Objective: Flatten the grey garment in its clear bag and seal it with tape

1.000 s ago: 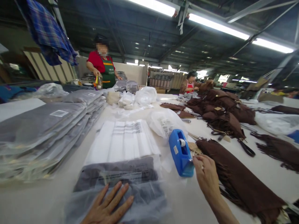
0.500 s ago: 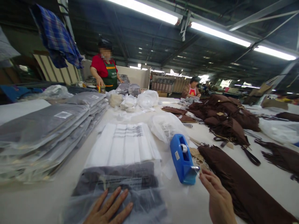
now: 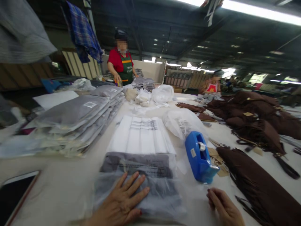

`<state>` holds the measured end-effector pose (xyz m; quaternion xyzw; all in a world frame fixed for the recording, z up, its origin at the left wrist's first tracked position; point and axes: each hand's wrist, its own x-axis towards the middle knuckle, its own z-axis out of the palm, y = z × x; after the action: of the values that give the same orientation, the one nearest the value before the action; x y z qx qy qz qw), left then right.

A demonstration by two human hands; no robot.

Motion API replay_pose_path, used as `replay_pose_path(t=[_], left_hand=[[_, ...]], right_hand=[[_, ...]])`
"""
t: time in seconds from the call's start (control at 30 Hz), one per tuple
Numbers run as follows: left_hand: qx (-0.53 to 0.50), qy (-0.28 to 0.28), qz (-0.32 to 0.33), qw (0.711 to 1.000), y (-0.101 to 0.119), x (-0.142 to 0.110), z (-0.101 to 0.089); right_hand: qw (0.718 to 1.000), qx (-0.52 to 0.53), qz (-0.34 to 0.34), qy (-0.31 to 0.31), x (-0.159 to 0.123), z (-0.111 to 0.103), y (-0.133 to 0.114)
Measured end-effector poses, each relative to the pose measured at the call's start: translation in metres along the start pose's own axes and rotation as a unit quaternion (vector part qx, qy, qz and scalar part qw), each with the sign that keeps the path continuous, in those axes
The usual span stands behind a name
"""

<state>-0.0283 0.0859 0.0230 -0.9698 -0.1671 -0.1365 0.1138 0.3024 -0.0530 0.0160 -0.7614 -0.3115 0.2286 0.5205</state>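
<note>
White surface (image 3: 56, 185) bears a stack of grey packs (image 3: 70, 111) leftmost, the clear bag of grey fabric (image 3: 162, 190) under my spread left hand (image 3: 125, 199), then the blue tape dispenser (image 3: 194, 160) near my curled right hand (image 3: 223, 205); whether that grips anything, I cannot tell

Left hand (image 3: 125, 201) spread flat on the bagged cloth (image 3: 141, 185), right hand (image 3: 224, 205) near the blue dispenser (image 3: 199, 157), fingers pinched. Grey packs (image 3: 72, 116) pile up at left, a phone (image 3: 17, 194) nearer; brown bags (image 3: 258, 116) heap at right. Far off, a person (image 3: 122, 64) in a green apron stands at the table (image 3: 56, 188).
</note>
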Motion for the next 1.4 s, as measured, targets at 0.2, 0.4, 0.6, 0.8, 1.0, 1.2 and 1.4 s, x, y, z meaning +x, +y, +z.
replay_pose_path(t=[0.2,0.4,0.6,0.8,1.0,1.2,1.4], left_hand=[[-0.126,-0.158,-0.059,0.977,0.004,0.003,-0.013],[-0.149,-0.152,-0.068,0.975,0.005,0.001,-0.011],[-0.158,-0.128,-0.065,0.977,0.005,-0.001,-0.009],[-0.176,-0.14,-0.07,0.972,0.002,0.001,-0.008],[-0.178,-0.15,-0.075,0.97,0.004,0.003,-0.011],[-0.198,-0.154,-0.076,0.965,0.001,0.0,-0.021],[-0.149,-0.223,-0.205,0.941,-0.04,-0.047,-0.033]], right_hand=[[0.903,-0.165,-0.235,-0.321,-0.011,0.018,-0.091],[0.746,-0.337,-0.338,-0.465,0.014,0.075,-0.135],[0.748,-0.406,-0.325,-0.413,0.039,0.112,-0.108],[0.824,-0.432,-0.283,-0.232,0.052,0.1,-0.084],[0.805,-0.314,-0.499,-0.069,0.005,0.089,-0.056],[0.658,-0.399,-0.638,-0.015,-0.026,0.119,-0.021],[0.652,-0.437,-0.619,0.009,-0.022,0.123,-0.013]])
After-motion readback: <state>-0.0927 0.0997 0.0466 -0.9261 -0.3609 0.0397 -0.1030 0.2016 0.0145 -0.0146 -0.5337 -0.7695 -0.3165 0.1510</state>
